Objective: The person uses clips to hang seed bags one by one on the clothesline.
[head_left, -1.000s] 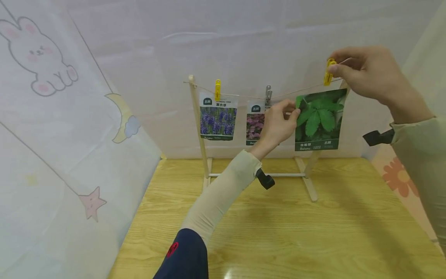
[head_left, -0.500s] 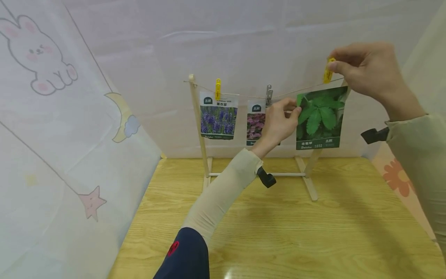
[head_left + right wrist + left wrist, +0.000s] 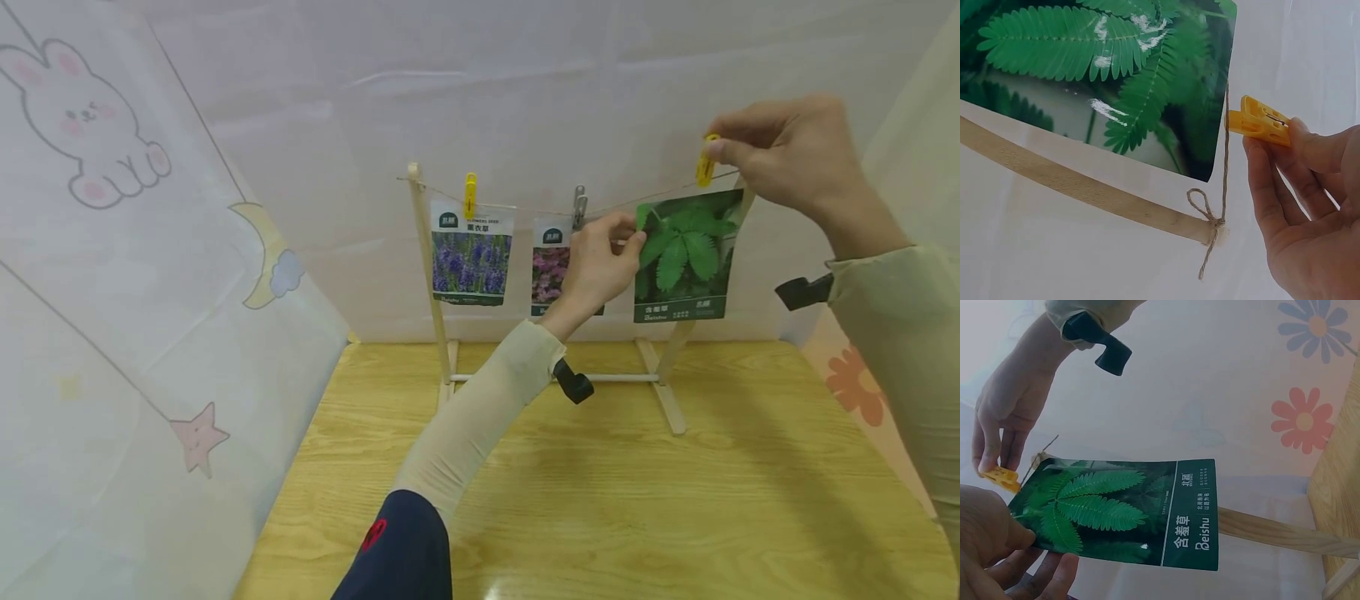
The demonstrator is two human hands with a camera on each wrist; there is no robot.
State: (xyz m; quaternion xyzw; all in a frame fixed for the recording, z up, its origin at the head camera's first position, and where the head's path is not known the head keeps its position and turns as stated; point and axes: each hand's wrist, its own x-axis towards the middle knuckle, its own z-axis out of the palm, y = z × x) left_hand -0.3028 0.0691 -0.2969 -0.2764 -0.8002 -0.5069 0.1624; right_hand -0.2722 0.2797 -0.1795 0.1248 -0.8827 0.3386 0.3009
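A green fern-leaf seed packet (image 3: 686,254) (image 3: 1122,512) (image 3: 1116,75) hangs level with a string (image 3: 525,204) (image 3: 1225,156) strung between two wooden posts. My left hand (image 3: 600,258) (image 3: 997,550) pinches the packet's upper left corner. My right hand (image 3: 787,154) (image 3: 1304,206) (image 3: 1004,419) pinches a yellow clothespin (image 3: 705,162) (image 3: 1259,120) (image 3: 1000,478) at the string, above the packet's top right part. A lavender packet (image 3: 471,254) hangs from another yellow pin (image 3: 469,193). A pink-flower packet (image 3: 551,262) hangs from a grey pin (image 3: 578,207), partly hidden by my left hand.
The wooden rack (image 3: 427,275) stands at the back of a wood-grain table (image 3: 600,500). White cloth walls with cartoon prints (image 3: 97,125) close in the left, back and right. The string is knotted to the right post (image 3: 1085,194).
Hardly anything has moved. The right hand with the yellow pin bobbed up slightly and came back to the string. The left hand keeps its hold on the green packet.
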